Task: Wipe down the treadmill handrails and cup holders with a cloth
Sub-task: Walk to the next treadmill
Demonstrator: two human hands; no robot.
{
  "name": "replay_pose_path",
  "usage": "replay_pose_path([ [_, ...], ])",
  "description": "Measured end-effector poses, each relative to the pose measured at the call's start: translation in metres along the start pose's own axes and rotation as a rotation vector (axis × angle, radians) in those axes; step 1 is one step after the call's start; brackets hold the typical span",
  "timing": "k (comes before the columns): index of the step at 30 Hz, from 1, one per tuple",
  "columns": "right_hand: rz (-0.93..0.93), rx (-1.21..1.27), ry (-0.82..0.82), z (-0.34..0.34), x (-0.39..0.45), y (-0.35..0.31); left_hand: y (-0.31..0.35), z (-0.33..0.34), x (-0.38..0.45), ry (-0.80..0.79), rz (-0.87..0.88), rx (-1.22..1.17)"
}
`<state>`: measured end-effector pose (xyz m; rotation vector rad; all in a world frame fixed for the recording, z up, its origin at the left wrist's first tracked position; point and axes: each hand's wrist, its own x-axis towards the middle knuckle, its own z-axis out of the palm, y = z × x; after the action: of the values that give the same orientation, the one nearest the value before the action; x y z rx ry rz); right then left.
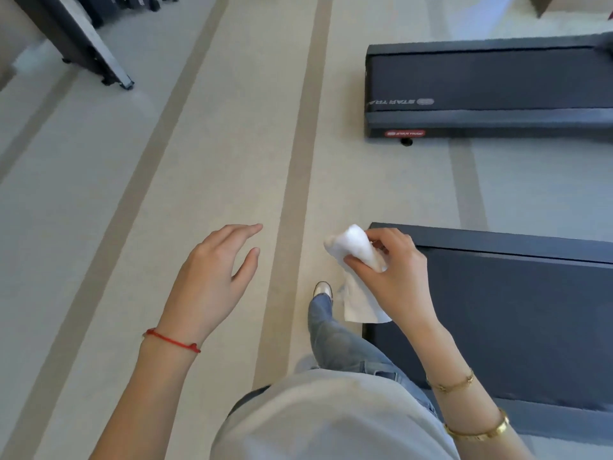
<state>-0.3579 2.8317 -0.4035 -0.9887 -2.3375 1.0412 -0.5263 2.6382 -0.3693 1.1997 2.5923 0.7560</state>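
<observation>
My right hand [391, 277] pinches a crumpled white cloth [355, 254], with a loose corner hanging down below the fingers. It hovers over the rear corner of the near treadmill deck [517, 313], a dark flat belt at the lower right. My left hand [215, 277] floats over the floor with fingers spread and nothing in it. A second treadmill deck [484, 91] with a red logo badge lies farther away at the upper right. No handrails or cup holders are in view.
Beige floor [232, 144] with darker stripes runs ahead between the machines. Another dark machine base [86, 41] stands at the upper left. My leg in jeans and a shoe [323, 288] step forward beside the near treadmill.
</observation>
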Motion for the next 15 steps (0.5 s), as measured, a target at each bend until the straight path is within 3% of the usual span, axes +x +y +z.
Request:
replay_pose_path([
  [15, 0.23, -0.032, 0.27, -0.051, 0.277, 0.038, 0.055, 0.032, 0.379, -0.162, 0.356, -0.074],
])
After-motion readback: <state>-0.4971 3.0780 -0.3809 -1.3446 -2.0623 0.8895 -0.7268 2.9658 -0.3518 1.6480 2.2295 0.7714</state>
